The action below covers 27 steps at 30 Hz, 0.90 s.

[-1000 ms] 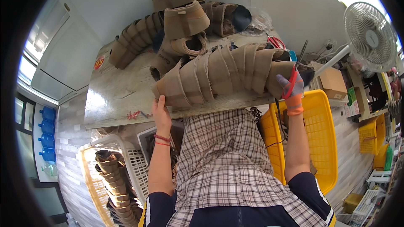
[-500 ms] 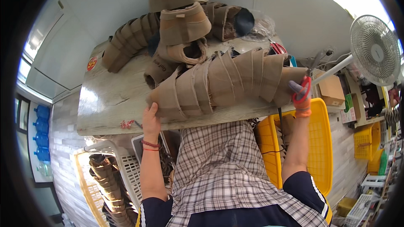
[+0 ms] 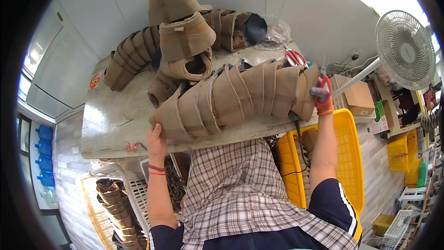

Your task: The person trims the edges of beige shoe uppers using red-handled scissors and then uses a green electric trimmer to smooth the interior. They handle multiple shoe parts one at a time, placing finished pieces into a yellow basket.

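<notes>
A long row of nested tan suede boot uppers [image 3: 240, 97] lies slanted across the front of the table, its right end farther from me. My bare left hand [image 3: 156, 142] grips the left end, thumb on top and the other fingers mostly hidden. At the right end, my right hand [image 3: 325, 104], in a grey and orange glove, presses against the last upper. Red-handled scissors [image 3: 328, 88] are hooked in that hand, and their blades are hidden. Behind the row, more fleece-lined uppers [image 3: 187, 37] are piled up.
Another nested row [image 3: 127, 60] curves at the back left of the table [image 3: 111, 115]. A second pair of red-handled scissors [image 3: 295, 57] lies near crumpled clear plastic [image 3: 277, 32]. A fan [image 3: 404, 48] stands right; a yellow crate [image 3: 347, 157] and white basket [image 3: 138, 190] flank me.
The whole view has shifted slightly. My right hand has come a little closer to my left, and the uppers at the right end sit tighter together. Both hands keep their places at the ends.
</notes>
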### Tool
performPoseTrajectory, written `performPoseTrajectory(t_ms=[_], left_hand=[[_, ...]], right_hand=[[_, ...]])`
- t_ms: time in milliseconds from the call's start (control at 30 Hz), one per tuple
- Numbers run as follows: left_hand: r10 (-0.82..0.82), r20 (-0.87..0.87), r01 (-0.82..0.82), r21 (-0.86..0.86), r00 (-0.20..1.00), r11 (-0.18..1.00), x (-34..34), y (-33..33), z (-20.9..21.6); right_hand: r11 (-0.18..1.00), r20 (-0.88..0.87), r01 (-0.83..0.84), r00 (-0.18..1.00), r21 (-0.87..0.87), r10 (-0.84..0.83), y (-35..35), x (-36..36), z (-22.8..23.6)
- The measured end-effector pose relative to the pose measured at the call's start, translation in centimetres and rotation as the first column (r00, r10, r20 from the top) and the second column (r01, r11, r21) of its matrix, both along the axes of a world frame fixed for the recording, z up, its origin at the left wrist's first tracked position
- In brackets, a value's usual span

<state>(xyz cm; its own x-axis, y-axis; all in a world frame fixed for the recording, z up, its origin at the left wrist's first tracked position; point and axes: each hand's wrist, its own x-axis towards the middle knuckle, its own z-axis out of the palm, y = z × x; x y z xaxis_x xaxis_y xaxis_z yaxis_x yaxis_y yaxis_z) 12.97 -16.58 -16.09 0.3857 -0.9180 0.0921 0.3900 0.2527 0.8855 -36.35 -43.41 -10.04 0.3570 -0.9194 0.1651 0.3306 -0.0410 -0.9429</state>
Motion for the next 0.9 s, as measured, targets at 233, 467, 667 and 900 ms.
performPoseTrajectory(t_ms=[233,467,667,900], left_hand=[[0.025,0.002,-0.025,0.013,1.0,1.0,-0.1,0.6,0.1],[0.034,-0.038,-0.031,0.061,0.999,0.998,-0.4,0.5,-0.2],[-0.036,-0.127,0.04,0.033,0.991,0.999,-0.8,-0.6,0.8],[0.362,0.453,-0.466,0.141,0.815,0.873,3.0,1.2,2.8]], right_hand=[[0.998,-0.126,0.017,0.992,-0.058,-0.024,0.3,2.7,-0.3],[0.95,-0.174,0.035,0.98,-0.309,-0.092,1.2,6.1,-1.3],[0.893,-0.061,0.285,0.944,-0.349,-0.325,-0.2,8.0,-6.1],[0.846,-0.307,0.287,0.839,-0.45,-0.448,4.3,9.0,-2.6]])
